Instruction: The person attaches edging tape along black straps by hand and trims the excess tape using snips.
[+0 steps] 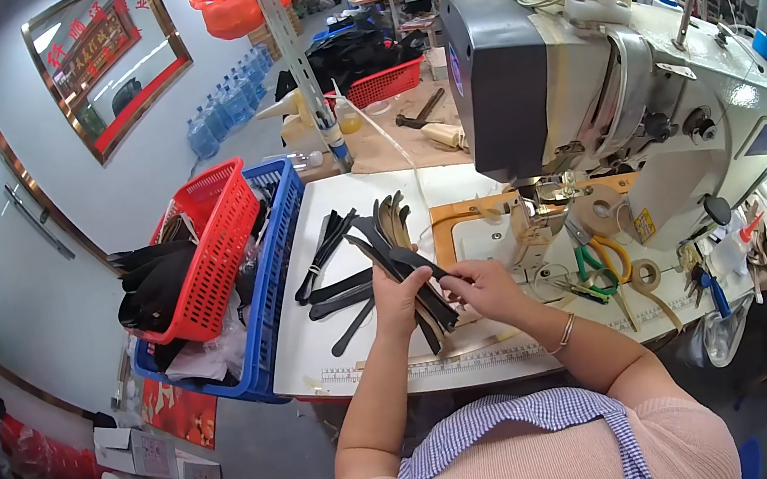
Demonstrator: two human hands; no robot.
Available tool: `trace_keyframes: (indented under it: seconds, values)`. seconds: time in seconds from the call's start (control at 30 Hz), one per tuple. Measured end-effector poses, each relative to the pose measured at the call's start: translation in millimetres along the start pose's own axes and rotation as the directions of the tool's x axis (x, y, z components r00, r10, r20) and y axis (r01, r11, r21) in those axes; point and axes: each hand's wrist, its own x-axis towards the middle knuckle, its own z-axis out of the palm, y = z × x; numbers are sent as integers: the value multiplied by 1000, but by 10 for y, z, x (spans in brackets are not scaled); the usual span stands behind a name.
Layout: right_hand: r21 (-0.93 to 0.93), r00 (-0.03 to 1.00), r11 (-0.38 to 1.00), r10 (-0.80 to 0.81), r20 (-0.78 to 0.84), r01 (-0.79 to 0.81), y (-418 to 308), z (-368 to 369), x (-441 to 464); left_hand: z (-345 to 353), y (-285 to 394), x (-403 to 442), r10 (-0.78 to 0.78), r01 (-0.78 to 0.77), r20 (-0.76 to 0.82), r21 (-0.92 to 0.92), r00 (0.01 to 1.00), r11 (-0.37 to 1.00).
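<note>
My left hand [398, 300] is closed around several long black straps [372, 243], which fan out above and below my fingers. Close beside it, my right hand [492, 290] pinches at the lower end of one black strap [420, 261] crossing the others; its fingertips are partly hidden. More loose black straps [341, 301] lie on the white table left of my hands, near a tied black bundle [321, 252]. Brownish curved straps [394, 220] rest just beyond the held ones. To the right stands a sewing machine [571, 86], its needle area beyond my right hand.
A red basket [222, 256] with black pieces sits on a blue crate [269, 330] at the left. Green-handled scissors [595, 267], yellow-handled scissors [615, 253] and a tape roll [646, 274] lie at the right. A ruler strip [495, 357] runs along the table's front edge [398, 386].
</note>
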Motion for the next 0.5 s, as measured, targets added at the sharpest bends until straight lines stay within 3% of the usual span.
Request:
trace_keyframes:
  seconds: [0.1, 0.2, 0.3, 0.4, 0.43, 0.5]
  values:
    - [153, 975, 976, 127, 180, -155, -29, -99, -22, -8, -33, -43, -49, 52, 39, -93, 998, 994]
    - [178, 952, 958, 177, 252, -225, -38, -180, -43, -14, -100, -60, -52, 62, 68, -153, 996, 986]
    - [443, 991, 892, 120, -52, -85, 77, -122, -26, -45, -171, -25, -64, 64, 10, -209, 998, 976]
    - [479, 976, 877, 135, -171, -37, -30, -174, 36, 70, -91, -120, -14, 15, -27, 51, 1000, 999]
    - [386, 979, 920, 133, -156, -63, 17, -185, 83, 196, -14, -197, -2, 0, 13, 129, 1000, 992]
    - [224, 986, 974, 7, -168, 31, -102, -154, 88, 275, -138, -259, 49, -67, 85, 225, 995, 972]
